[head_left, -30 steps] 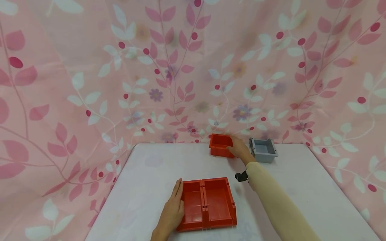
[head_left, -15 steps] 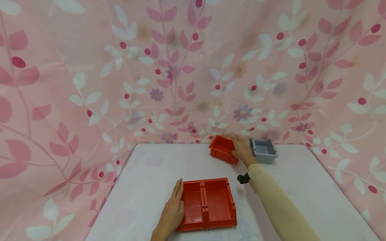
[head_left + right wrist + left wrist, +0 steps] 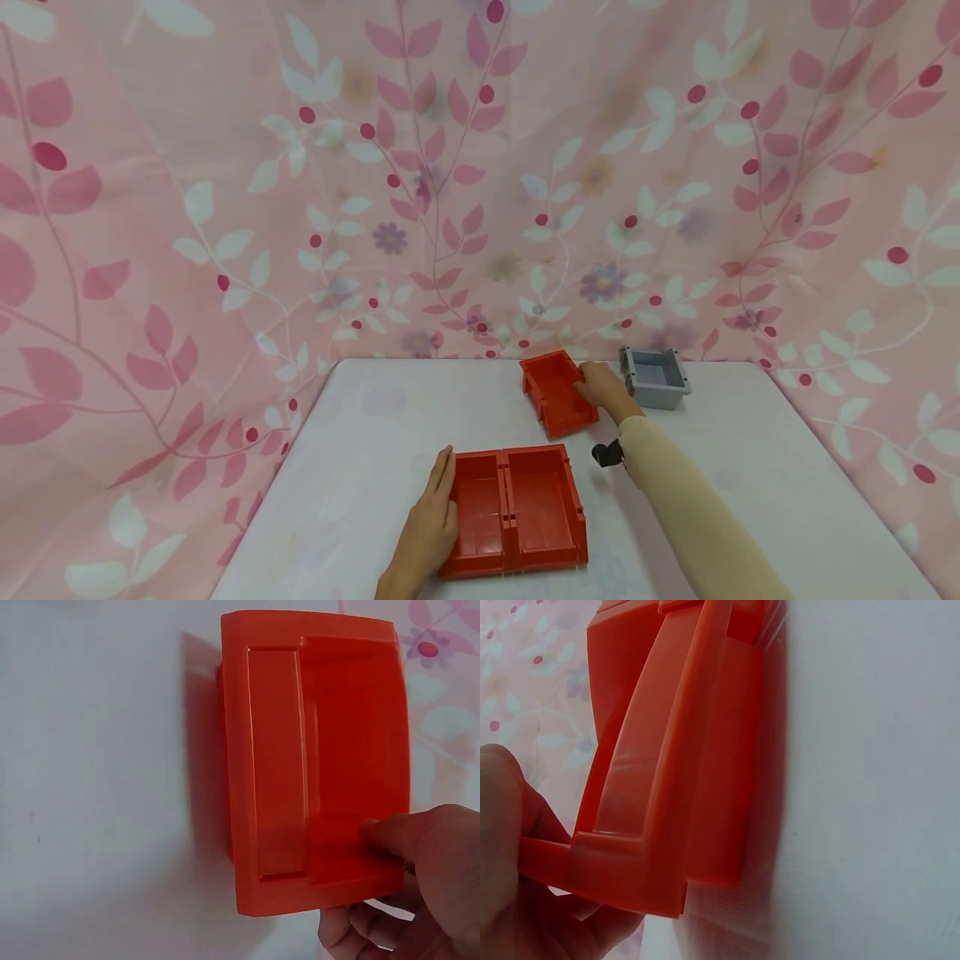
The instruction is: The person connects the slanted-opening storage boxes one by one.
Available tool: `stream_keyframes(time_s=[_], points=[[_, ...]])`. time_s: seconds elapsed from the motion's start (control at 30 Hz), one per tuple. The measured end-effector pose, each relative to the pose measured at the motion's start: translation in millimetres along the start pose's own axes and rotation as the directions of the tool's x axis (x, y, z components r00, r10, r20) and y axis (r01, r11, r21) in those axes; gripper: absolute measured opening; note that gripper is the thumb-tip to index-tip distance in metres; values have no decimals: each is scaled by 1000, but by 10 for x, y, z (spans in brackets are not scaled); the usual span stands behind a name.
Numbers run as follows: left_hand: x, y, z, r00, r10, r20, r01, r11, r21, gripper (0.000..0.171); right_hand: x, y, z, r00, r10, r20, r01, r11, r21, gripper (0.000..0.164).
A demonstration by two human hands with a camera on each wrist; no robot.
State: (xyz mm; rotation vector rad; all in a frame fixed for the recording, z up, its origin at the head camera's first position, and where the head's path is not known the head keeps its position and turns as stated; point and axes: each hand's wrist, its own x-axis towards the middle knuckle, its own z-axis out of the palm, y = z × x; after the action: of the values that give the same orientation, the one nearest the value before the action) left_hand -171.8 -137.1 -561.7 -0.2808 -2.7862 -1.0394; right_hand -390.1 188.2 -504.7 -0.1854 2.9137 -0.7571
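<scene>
Since the earlier frame, the right hand (image 3: 606,390) has drawn the loose red bin (image 3: 558,392) nearer and turned it askew. Its thumb presses inside, fingers (image 3: 352,930) outside, pinching the wall; whether the bin touches the desk (image 3: 375,433) is unclear. The left hand (image 3: 426,529) pinches the outer wall of the joined red bins (image 3: 511,521). The step in hand seems to be shifting the loose bin; the next move likely calls for squaring it. No contents show in the red bins or the grey bin (image 3: 660,396) behind.
</scene>
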Motion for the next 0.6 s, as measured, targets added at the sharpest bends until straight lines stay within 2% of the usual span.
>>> stream_keyframes(time_s=[0.07, 0.13, 0.3, 0.47, 0.6], points=[[8, -4, -9, 1000, 5, 1, -5, 1000, -3, 67, -17, -4, 3, 1000, -8, -7, 8, 1000, 4, 19], [21, -6, -21, 1000, 9, 0, -9, 1000, -7, 67, -49, -13, -9, 1000, -2, -30, 3, 1000, 28, 16], [47, -13, -47, 1000, 14, 3, -14, 1000, -14, 67, -199, -56, -110, 994, -5, -105, 15, 996, 86, 21], [43, -28, -50, 1000, 11, 9, -11, 1000, -21, 67, -352, -95, -250, 978, -73, -194, 98, 988, 121, 19], [41, -25, -46, 1000, 10, 7, -10, 1000, -28, 67, -463, -82, -340, 969, -89, -231, 123, 983, 135, 21]])
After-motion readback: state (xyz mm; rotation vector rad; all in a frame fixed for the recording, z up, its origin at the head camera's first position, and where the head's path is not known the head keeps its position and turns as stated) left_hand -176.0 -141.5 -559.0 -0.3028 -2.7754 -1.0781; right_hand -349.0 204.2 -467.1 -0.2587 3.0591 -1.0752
